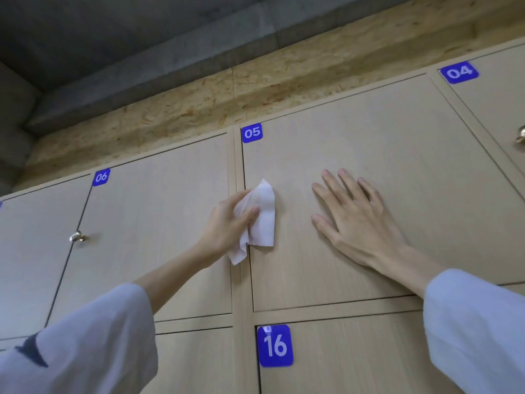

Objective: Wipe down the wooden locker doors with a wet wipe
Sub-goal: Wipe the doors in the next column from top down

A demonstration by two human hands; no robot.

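Observation:
A row of pale wooden locker doors fills the view, each with a blue number tag. Door 05 (397, 155) is in the middle. My left hand (227, 226) grips a crumpled white wet wipe (262, 217) and holds it against the left edge of door 05, near the seam with door 06 (159, 223). My right hand (355, 220) lies flat on door 05 with its fingers spread and straight, just right of the wipe. Both arms reach up in light blue sleeves.
Door 04 (500, 109) with a brass knob (521, 135) is at the upper right. Door 16 (355, 362) lies below door 05. A brass knob (76, 237) sits on the door left of 06. A chipboard strip (227, 100) and grey ceiling run above.

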